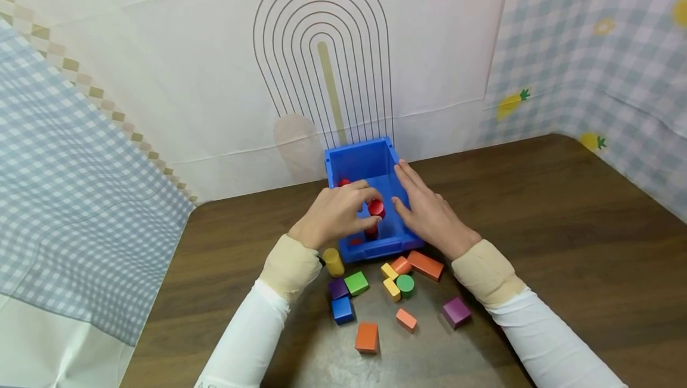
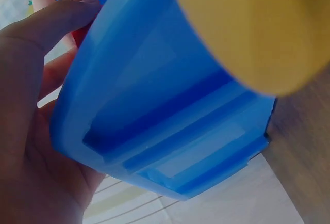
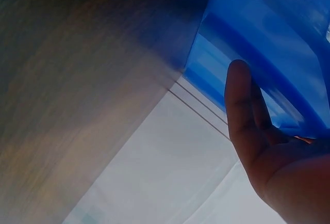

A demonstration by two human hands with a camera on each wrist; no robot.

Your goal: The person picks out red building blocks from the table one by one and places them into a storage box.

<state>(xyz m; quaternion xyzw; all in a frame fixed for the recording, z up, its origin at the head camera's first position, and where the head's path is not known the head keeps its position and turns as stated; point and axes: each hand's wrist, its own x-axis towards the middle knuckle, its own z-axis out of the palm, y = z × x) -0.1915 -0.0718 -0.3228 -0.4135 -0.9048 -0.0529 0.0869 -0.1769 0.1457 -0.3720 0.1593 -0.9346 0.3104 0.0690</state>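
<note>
A blue plastic bin [image 1: 383,251] stands at the back of the table against the wall covering. My left hand [image 1: 340,206] reaches over its left side and pinches a red cylinder [image 1: 377,208] between thumb and curled fingers. Just below that cylinder, more red [image 1: 371,232] shows inside the bin, partly behind the thumb. In the left wrist view the bin wall hides most of what the fingers hold. My right hand [image 1: 432,215] rests along the bin's right rim with its fingers extended; the right wrist view shows the fingers [image 3: 240,97] against the bin's outer side.
In front of the bin lie several blocks: a yellow cylinder [image 1: 333,263], a light green block [image 1: 356,283], a blue cube [image 1: 342,310], a green cylinder [image 1: 405,285], an orange block [image 1: 367,338], a long orange block [image 1: 426,265] and a purple cube [image 1: 456,313].
</note>
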